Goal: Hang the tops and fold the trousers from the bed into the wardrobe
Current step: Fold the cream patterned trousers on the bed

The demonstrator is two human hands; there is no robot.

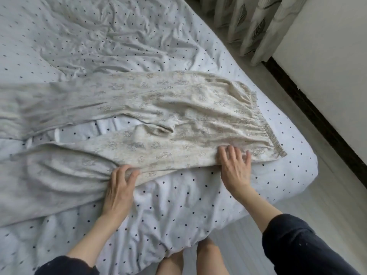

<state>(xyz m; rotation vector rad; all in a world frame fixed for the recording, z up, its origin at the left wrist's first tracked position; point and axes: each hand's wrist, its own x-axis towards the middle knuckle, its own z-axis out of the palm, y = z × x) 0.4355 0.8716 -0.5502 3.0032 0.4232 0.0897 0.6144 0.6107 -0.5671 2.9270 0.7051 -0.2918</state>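
Nearest are two dark sleeves, pushed up the forearms, and bare knees at the bed's near edge. The left hand (119, 187) lies palm down on the near leg of the trousers (168, 116), its fingers (127, 171) slightly curled and bunching the cloth, so that folds fan out leftward from the fingertips; whether the thumb is tucked under the fabric cannot be told. The right hand (234, 167) lies flatter, fingers spread and almost straight, pressing the near edge of the trousers just short of the waistband (264, 124), thumb out to the right on the cloth.

The trousers are of soft, thin, cream fabric printed with small grey cartoon-like figures, and much wrinkled. They lie spread across the bed (288, 171), waist toward the right near the mattress corner, both legs running left and out of view. The waistband is gathered and elasticated, with a frilled edge. The legs part in a narrow V, showing the cover between them; a small pucker stands up at the crotch.

The cover (178, 205) under them is white with scattered dark dots, crumpled near the knees, smoother at the rounded right corner. Farther off, the same dotted cloth lies in deep rumpled creases over the far part of the bed.

To the right is a pale floor (327, 195), then a dark skirting strip (317, 116) under a pale wall. At the far right hang curtains (254, 26), pale with a grey leaf pattern, in vertical folds
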